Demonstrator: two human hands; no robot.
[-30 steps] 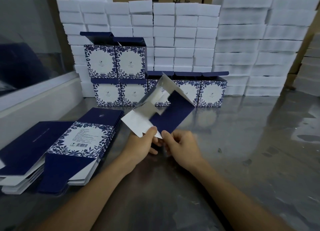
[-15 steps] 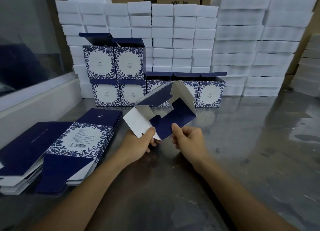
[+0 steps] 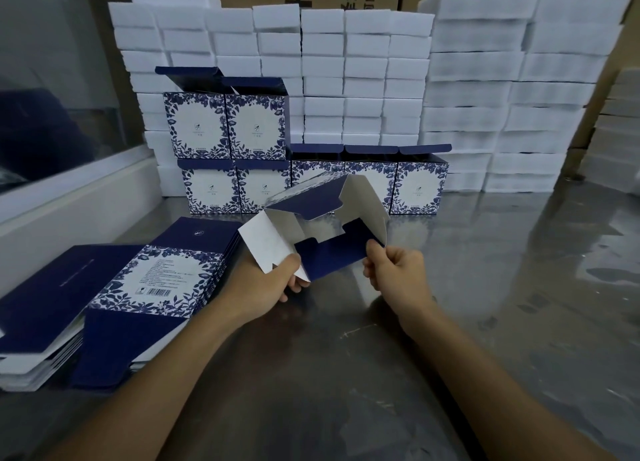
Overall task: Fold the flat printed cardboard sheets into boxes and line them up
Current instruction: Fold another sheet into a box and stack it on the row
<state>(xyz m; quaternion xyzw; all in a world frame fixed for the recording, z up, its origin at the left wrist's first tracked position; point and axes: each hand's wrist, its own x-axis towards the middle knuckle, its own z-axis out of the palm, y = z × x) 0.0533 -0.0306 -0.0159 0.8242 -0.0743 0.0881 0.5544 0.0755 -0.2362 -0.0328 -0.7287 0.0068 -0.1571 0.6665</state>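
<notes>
Half-opened box (image 3: pixel 322 232) held above the metal table (image 3: pixel 485 287), centre of scene, its flaps splayed and white inside showing. Left hand (image 3: pixel 266 287) grips its near-left white panel — thumb on top, fingers curled beneath. Right hand (image 3: pixel 398 273) pinches the near-right navy flap. Flat sheets (image 3: pixel 152 280) stacked near left. Finished boxes (image 3: pixel 419 187) lined up far centre — five below, two on top, against white foam blocks (image 3: pixel 363 69).

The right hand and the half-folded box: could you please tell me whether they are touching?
Touching. The head view shows the right hand pinching a navy flap of the half-folded box at its right edge.
</notes>
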